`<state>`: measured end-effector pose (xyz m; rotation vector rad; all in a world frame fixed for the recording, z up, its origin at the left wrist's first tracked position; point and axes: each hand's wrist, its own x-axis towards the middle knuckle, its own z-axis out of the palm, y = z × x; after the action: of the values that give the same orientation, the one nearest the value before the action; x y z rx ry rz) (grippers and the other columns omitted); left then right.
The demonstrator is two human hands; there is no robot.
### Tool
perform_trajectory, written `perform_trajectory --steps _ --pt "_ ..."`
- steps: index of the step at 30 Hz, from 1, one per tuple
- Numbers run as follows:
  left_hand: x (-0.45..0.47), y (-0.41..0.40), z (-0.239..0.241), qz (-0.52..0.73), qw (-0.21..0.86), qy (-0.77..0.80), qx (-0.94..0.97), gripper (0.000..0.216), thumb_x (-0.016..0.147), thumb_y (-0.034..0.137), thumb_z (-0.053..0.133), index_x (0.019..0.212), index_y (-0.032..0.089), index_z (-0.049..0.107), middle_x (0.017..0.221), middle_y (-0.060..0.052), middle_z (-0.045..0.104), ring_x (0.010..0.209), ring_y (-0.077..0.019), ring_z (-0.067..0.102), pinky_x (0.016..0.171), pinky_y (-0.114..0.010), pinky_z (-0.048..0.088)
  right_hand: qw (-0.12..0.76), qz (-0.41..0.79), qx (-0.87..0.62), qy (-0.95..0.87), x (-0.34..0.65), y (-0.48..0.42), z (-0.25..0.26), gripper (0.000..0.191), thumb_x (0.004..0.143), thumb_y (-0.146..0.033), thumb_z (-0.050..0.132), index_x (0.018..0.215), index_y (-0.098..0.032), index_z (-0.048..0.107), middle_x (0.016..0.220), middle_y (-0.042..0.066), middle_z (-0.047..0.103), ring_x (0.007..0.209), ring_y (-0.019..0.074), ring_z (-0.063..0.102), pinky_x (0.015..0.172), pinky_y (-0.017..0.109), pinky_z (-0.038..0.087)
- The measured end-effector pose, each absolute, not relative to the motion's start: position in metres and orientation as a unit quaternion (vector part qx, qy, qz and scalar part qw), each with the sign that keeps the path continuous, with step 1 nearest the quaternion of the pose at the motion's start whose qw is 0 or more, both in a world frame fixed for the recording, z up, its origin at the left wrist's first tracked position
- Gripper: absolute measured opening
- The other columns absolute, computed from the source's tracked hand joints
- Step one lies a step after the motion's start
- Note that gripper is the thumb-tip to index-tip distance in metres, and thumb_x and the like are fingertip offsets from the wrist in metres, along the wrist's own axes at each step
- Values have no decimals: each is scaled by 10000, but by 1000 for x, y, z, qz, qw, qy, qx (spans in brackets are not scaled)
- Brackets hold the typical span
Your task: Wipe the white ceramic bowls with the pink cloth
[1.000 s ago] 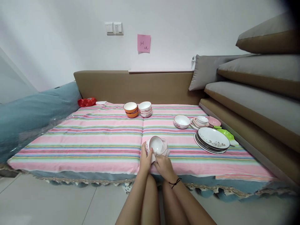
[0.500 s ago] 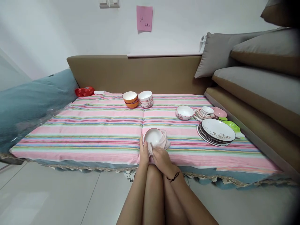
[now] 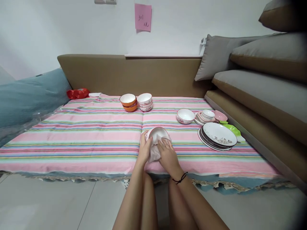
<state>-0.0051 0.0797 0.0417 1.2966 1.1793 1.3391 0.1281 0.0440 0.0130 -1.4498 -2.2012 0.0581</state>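
A small white bowl with a red pattern (image 3: 157,132) is held near the front edge of the striped bed. My left hand (image 3: 144,150) grips its left side, fingers curled on the rim. My right hand (image 3: 168,156) presses a pale pink cloth (image 3: 154,152) against the bowl's underside and right side. The cloth bunches between the two hands and hides the lower half of the bowl. A black cord is tied round my right wrist.
On the striped sheet (image 3: 96,134) stand stacked orange bowls (image 3: 128,102) and white bowls (image 3: 145,101) at the back. To the right are a white bowl (image 3: 185,116), small dishes (image 3: 207,115), a plate stack (image 3: 217,135) and a green dish (image 3: 233,129). Cushions rise at the right.
The bowl has tipped from facing me towards facing up and away. My right hand has moved up over the cloth onto the bowl's side. The camera view shifted slightly down and left.
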Motion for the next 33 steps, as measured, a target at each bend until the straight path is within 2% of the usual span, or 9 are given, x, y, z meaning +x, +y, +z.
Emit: perform_trajectory --steps 2,5,9,14,20,24,26,30,33 --pt "2 89 59 545 437 463 546 454 851 367 490 1273 207 432 1378 -88 456 1341 -226 381 1139 -369 257 274 54 -495 -822 125 52 31 495 782 -69 488 1270 -86 570 1360 182 547 1311 336 432 1134 561 259" --pt "11 109 80 552 429 441 562 463 849 346 497 1285 219 409 1381 -85 459 1325 -227 405 1131 -377 273 393 144 -432 -799 119 69 57 563 801 -87 424 1363 -80 463 1361 173 542 1269 258 493 1058 421 413" --pt "13 138 85 560 415 433 572 453 822 311 498 1260 207 442 1339 -79 505 1269 -234 456 1095 -378 324 470 211 -407 -754 115 100 67 433 820 -103 391 1195 -155 601 1165 109 657 1104 233 594 982 377 466" --pt "7 157 51 527 377 522 556 410 771 250 461 1173 186 506 1193 -82 584 1134 -248 533 1022 -398 381 376 218 -458 -776 116 126 20 498 845 -86 362 1300 -166 547 1187 103 662 1096 217 599 975 377 474" --pt "-6 158 29 461 403 540 577 435 800 280 445 1222 182 474 1259 -102 565 1191 -256 508 1050 -422 356 298 67 -531 -790 129 132 -38 526 891 -190 458 1406 -80 441 1464 178 437 1394 293 331 1132 493 311" --pt "-11 161 32 442 424 528 588 423 849 335 445 1244 184 460 1300 -110 550 1231 -254 493 1060 -415 355 303 72 -535 -785 127 129 -28 463 876 -221 511 1318 -86 536 1427 198 472 1389 338 316 1138 547 235" --pt "-9 165 33 449 414 554 566 393 880 353 412 1232 187 467 1274 -110 567 1218 -258 506 1048 -423 363 319 126 -521 -782 122 123 -14 405 875 -201 484 1264 -135 577 1315 167 577 1300 312 429 1145 535 206" --pt "-3 177 28 435 405 602 533 312 896 372 398 1123 200 527 1139 -93 627 1157 -269 543 1013 -435 384 362 281 -462 -760 111 110 13 425 817 -106 417 1190 -195 600 1051 61 682 1035 227 593 1020 401 380" --pt "-5 182 25 436 415 604 522 279 891 363 407 1076 202 538 1112 -82 635 1143 -258 547 997 -410 400 338 304 -465 -760 111 109 17 476 789 -95 443 1238 -190 571 1118 66 667 1083 238 581 980 396 408"
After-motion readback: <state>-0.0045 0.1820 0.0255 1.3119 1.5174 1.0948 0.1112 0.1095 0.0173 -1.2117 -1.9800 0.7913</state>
